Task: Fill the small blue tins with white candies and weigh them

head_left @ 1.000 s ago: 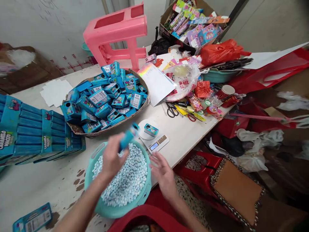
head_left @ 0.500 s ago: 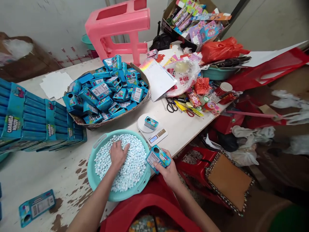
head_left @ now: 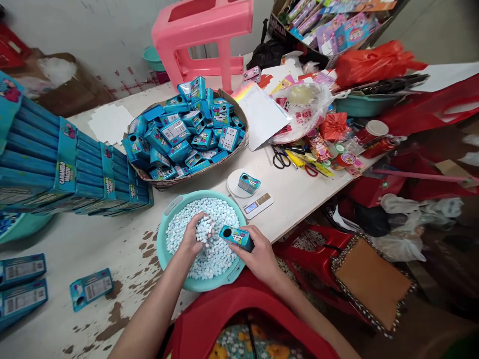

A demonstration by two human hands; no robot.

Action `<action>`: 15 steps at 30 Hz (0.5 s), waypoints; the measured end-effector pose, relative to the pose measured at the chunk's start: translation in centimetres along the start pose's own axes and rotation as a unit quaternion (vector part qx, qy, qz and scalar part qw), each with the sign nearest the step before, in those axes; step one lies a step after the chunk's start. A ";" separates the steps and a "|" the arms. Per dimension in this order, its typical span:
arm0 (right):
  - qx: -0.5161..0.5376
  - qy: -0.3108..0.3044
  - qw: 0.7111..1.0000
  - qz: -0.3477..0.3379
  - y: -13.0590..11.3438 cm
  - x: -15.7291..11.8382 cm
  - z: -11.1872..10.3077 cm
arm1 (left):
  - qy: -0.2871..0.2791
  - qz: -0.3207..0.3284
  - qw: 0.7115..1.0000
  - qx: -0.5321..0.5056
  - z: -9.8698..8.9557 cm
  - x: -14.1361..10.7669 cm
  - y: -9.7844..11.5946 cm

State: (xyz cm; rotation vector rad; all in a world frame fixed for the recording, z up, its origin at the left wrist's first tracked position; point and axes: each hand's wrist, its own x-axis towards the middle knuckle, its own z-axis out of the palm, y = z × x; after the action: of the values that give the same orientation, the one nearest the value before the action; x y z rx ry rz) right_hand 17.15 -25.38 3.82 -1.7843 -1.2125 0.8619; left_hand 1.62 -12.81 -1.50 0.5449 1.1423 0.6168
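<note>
My left hand (head_left: 194, 237) is cupped palm up over a teal basin (head_left: 163, 249), its fingers curled round a heap of small pale blue candies. More of these candies (head_left: 215, 262) fill the basin. In my right hand (head_left: 259, 252) is a small blue box (head_left: 235, 236), held over the basin's right side, with a round dark hole facing up and to the left. Just behind the basin stands a white scale (head_left: 258, 205) with a lit display, and one blue box (head_left: 249, 183) rests on its round plate.
Behind the basin, a cardboard tray (head_left: 164, 184) is heaped with blue boxes. Large blue packs (head_left: 67, 164) stand at left; single boxes (head_left: 92, 289) lie in front. Scissors (head_left: 280, 157), plastic bags and a pink stool (head_left: 202, 30) are farther back. A red chair (head_left: 299, 259) is at right.
My left hand has turned up and lifted a handful of candies from the basin. My right hand has brought its box left, over the basin, and tilted it. The whole view has shifted.
</note>
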 end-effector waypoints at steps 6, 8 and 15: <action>-0.104 -0.039 0.990 -0.084 -1.0 0.8 3.3 | -0.061 0.127 0.984 -0.107 2.4 -4.2 2.9; -0.115 -0.047 0.987 -0.098 -1.3 1.1 4.2 | -0.035 0.182 0.977 -0.109 2.7 -4.5 3.0; -0.103 -0.029 0.987 -0.118 -2.0 1.5 4.7 | 0.006 0.243 0.969 -0.047 2.6 -4.5 3.4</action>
State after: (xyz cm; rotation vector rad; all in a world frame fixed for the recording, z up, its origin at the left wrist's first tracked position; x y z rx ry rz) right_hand 12.81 -22.46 3.32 -1.7385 -1.5640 0.6751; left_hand 2.25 -13.73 4.59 0.7470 0.9868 1.0926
